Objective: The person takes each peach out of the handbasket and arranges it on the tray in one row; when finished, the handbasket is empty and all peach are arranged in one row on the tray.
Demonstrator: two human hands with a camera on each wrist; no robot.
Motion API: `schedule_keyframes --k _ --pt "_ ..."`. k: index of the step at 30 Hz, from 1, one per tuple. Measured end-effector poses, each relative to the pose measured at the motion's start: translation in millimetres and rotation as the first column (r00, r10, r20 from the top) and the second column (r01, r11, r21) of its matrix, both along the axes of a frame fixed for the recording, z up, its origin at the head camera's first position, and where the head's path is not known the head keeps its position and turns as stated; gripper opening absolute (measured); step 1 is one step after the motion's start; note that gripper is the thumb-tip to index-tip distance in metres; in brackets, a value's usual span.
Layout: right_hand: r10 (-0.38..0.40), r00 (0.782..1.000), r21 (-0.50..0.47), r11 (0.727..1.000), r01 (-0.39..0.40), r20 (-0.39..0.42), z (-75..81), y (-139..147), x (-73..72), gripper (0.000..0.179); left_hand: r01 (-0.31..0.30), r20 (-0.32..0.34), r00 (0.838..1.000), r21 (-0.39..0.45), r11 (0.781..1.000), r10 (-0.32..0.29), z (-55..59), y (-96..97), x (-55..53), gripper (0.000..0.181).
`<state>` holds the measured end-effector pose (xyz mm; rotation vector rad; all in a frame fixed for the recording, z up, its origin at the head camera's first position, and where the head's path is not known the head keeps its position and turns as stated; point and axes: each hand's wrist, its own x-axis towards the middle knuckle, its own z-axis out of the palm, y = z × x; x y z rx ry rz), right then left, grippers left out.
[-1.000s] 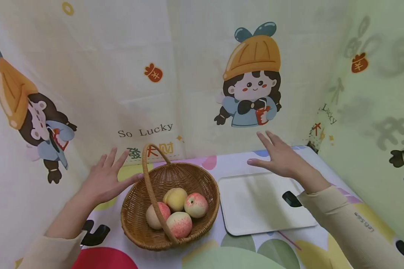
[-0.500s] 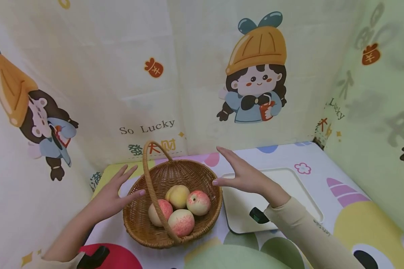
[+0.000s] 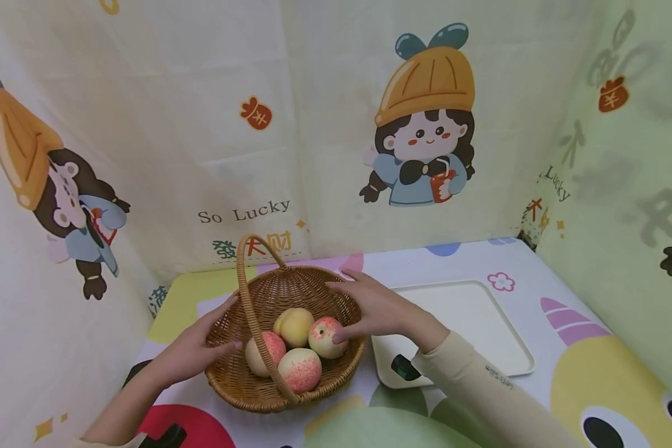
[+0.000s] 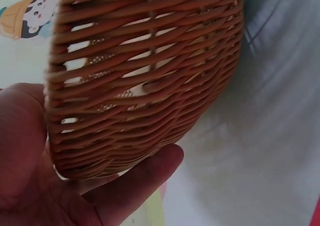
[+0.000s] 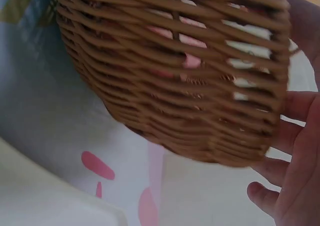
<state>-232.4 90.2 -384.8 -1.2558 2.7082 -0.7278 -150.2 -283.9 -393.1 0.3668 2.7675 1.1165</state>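
A brown wicker basket [image 3: 285, 398] with a tall arched handle [image 3: 245, 298] stands on the table. Several peaches [image 3: 299, 370] lie inside it, one yellowish, the others pale with pink blush. At the basket's left rim is my left hand [image 3: 198, 348], its thumb over the inside; in the left wrist view one extended finger [image 4: 145, 183] lies along the outer weave. My right hand [image 3: 378, 308] spans the right rim, fingers spread over the inside and thumb in front of the rightmost peach [image 3: 326, 338]. Firm contact there is hard to tell.
A white rectangular tray [image 3: 470, 311] lies right of the basket, partly under my right forearm. The tablecloth [image 3: 571, 311] carries coloured prints. Pale printed curtains [image 3: 336, 155] enclose the table at the back and both sides.
Both hands have come down and inward to the basket's rims, the right one from above the tray. Basket, peaches and tray have not moved on the table.
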Motion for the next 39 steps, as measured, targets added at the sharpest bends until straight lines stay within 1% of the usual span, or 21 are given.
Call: schedule_keyframes --k 5,8,11,14,18,21,24,26,29,32,34,35,36,37,39 --pt "0.041 0.998 0.077 0.996 -0.037 -0.046 0.1 -12.3 1.9 0.096 -0.023 0.068 0.997 0.0 1.0 0.023 -5.8 1.2 1.3 0.09" --pt "0.05 0.996 0.128 0.991 -0.04 -0.076 -0.6 -18.3 2.4 0.093 -0.042 0.085 0.996 0.011 0.999 0.041 -8.1 2.1 1.1 0.093" --pt "0.049 0.994 0.187 0.982 -0.03 -0.098 -0.8 -23.4 3.8 0.09 -0.045 0.085 0.995 0.022 0.999 0.043 -8.6 2.9 0.4 0.096" --pt "0.05 0.992 0.255 0.967 -0.019 -0.115 0.7 -27.6 5.8 0.088 -0.042 0.076 0.996 0.026 0.999 0.04 -8.2 3.7 0.0 0.098" --pt "0.057 0.989 0.329 0.944 -0.009 -0.137 1.9 -32.6 8.8 0.079 -0.043 0.066 0.997 0.03 0.999 0.041 -8.1 4.2 -0.3 0.098" --pt "0.057 0.987 0.352 0.936 0.0 -0.152 -1.1 -36.8 10.6 0.069 -0.046 0.066 0.997 0.036 0.998 0.043 -9.0 4.1 -0.5 0.098" --pt "0.049 0.985 0.338 0.941 0.011 -0.167 -5.4 -39.1 11.8 0.064 -0.047 0.071 0.996 0.043 0.998 0.044 -10.2 4.2 -0.3 0.098" --pt "0.041 0.982 0.317 0.948 0.019 -0.184 -6.0 -39.4 12.4 0.062 -0.045 0.067 0.997 0.045 0.998 0.042 -10.3 4.0 0.6 0.098" --pt "0.017 0.98 0.256 0.966 0.035 -0.199 -6.0 -37.4 12.2 0.062 -0.034 0.051 0.998 0.038 0.999 0.032 -10.0 3.8 2.3 0.098" --pt "-0.013 0.984 0.13 0.991 0.037 -0.179 -5.6 -33.1 11.1 0.063 -0.031 0.034 0.999 0.021 0.999 0.03 -9.5 3.2 3.3 0.098" --pt "-0.027 0.991 0.004 1.0 0.028 -0.133 -5.7 -29.3 10.3 0.064 -0.032 0.033 0.999 0.018 0.999 0.032 -9.4 2.8 3.5 0.098" --pt "-0.03 0.995 -0.066 0.998 0.024 -0.092 -5.9 -26.8 9.9 0.065 -0.035 0.034 0.999 0.018 0.999 0.035 -9.5 2.7 3.3 0.098" --pt "-0.026 0.998 -0.141 0.99 0.018 -0.051 -5.9 -24.1 9.7 0.065 -0.038 0.036 0.999 0.018 0.999 0.037 -9.6 2.6 3.1 0.098" --pt "-0.02 1.0 -0.213 0.977 0.019 -0.005 -5.5 -21.1 9.4 0.067 -0.039 0.038 0.999 0.02 0.999 0.038 -9.8 2.5 2.9 0.098" --pt "0.011 0.996 -0.356 0.934 0.02 0.086 -5.2 -14.2 7.8 0.069 -0.039 0.038 0.999 0.025 0.999 0.038 -9.4 2.8 3.1 0.098"
